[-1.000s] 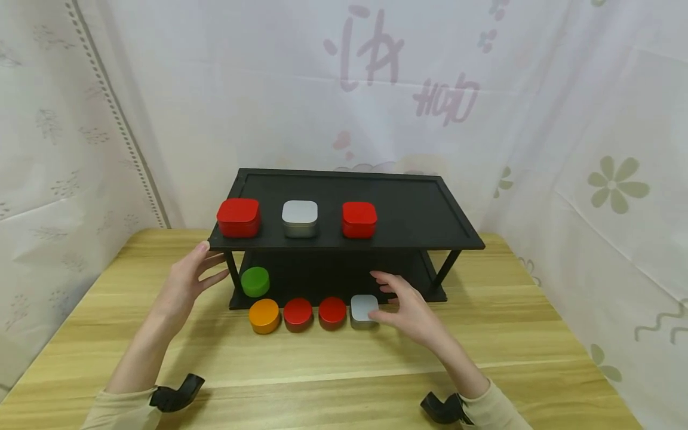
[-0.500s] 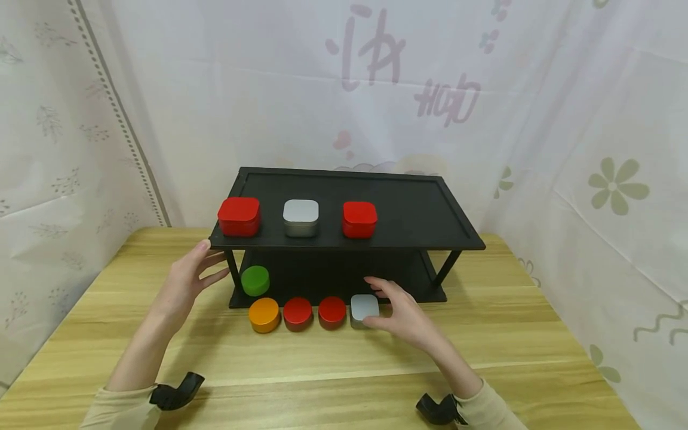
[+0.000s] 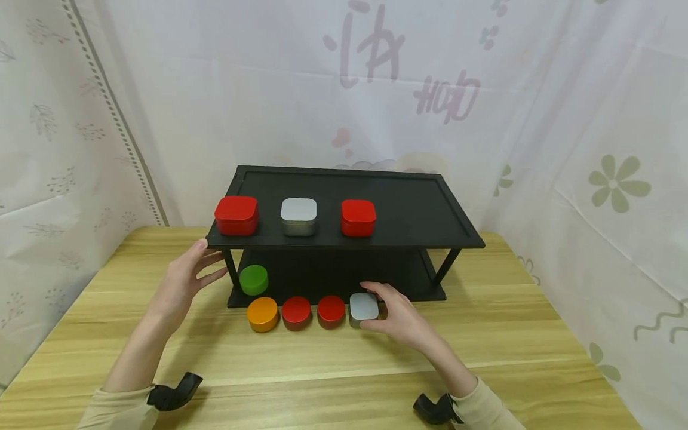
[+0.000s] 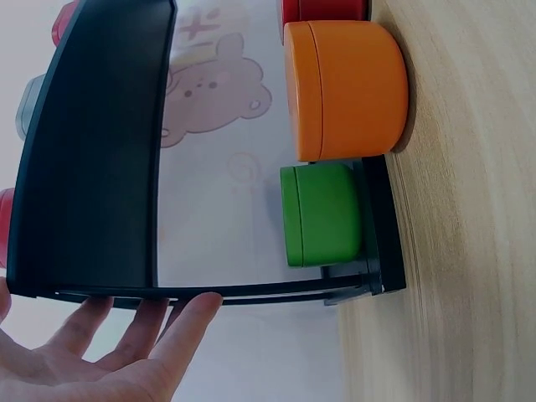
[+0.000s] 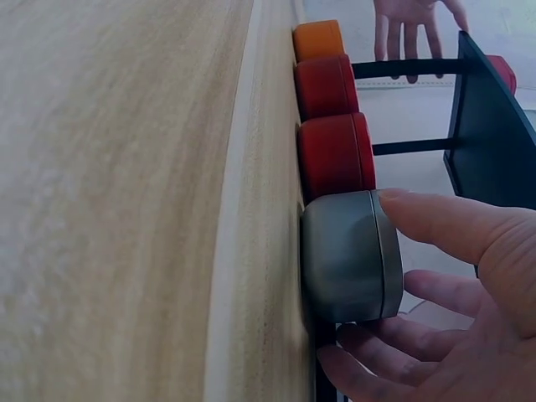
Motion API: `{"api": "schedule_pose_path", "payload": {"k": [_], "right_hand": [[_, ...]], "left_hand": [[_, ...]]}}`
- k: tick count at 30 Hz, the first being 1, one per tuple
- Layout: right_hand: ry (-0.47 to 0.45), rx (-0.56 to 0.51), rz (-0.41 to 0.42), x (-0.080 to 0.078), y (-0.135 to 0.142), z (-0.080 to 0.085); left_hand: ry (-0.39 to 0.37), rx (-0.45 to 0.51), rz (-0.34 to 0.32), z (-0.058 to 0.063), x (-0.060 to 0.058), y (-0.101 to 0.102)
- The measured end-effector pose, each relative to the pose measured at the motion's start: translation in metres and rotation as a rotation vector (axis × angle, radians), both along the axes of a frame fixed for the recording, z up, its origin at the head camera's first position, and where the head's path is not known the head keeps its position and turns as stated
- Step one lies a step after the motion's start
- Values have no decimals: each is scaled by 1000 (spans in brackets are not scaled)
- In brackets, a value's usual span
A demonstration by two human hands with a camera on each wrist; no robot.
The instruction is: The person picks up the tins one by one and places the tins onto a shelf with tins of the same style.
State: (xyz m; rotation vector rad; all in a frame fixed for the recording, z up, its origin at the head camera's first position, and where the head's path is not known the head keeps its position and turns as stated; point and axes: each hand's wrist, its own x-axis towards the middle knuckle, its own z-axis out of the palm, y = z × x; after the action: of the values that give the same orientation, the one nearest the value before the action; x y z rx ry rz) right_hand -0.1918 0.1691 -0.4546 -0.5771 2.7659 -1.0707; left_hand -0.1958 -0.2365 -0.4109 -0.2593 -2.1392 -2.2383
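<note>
My left hand [image 3: 180,283] touches the left side of a black two-tier shelf [image 3: 408,203]. Its thumb lies at the upper board's front corner and its fingers [image 4: 180,339] extend straight against the side. At the front right, my right hand [image 3: 405,325] grips a square silver tin [image 5: 343,251] standing on the table, thumb on the lid's edge and curled fingers around the far side. The fingers' contact there is partly hidden. Left of this tin stand two round red tins [image 3: 331,312] [image 3: 296,313] and an orange tin [image 3: 263,314]. A green tin [image 3: 254,280] sits on the lower board.
On the upper board stand a large red tin [image 3: 236,215], a square silver-and-white tin [image 3: 298,217] and a smaller red tin [image 3: 358,218]. The wooden table [image 3: 279,382] extends in front. A patterned white curtain [image 3: 301,89] hangs behind.
My right hand has moved left and slightly down around the silver tin, its thumb and fingers closing in on it. The left hand stays at the shelf corner.
</note>
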Motion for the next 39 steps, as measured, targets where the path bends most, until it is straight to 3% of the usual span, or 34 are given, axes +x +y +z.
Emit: {"api": "schedule_pose_path", "payload": {"k": [24, 39], "right_hand": [[-1, 72, -18, 0, -2, -5], [0, 61, -14, 0, -1, -7]], "left_hand": [[-6, -7, 3, 1, 1, 0], [-19, -27, 16, 1, 2, 0]]}}
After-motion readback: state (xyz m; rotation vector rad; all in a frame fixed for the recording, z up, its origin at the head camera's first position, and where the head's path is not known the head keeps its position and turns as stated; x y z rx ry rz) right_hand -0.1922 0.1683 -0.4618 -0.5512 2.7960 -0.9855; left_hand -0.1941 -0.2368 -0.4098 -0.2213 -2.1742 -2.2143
